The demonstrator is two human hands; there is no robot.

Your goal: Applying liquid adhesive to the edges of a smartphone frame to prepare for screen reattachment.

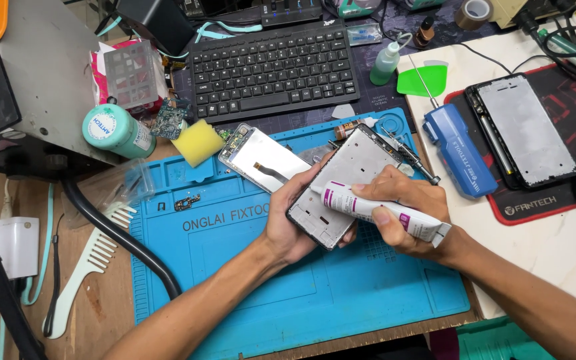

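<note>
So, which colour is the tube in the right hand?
The tube in the right hand is white with a purple band, seen best in the head view.

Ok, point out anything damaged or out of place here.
Nothing looks spilled or broken. The left hand holds a bare phone frame while the right hand presses a white tube to it. A loose circuit board lies off the blue mat.

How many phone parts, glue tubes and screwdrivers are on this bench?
Phone frames: 2, one in the left hand, one on the red mat
Phone screens: 1
Glue tubes: 1, in the right hand
Blue electric screwdrivers: 1
Total: 5
</note>
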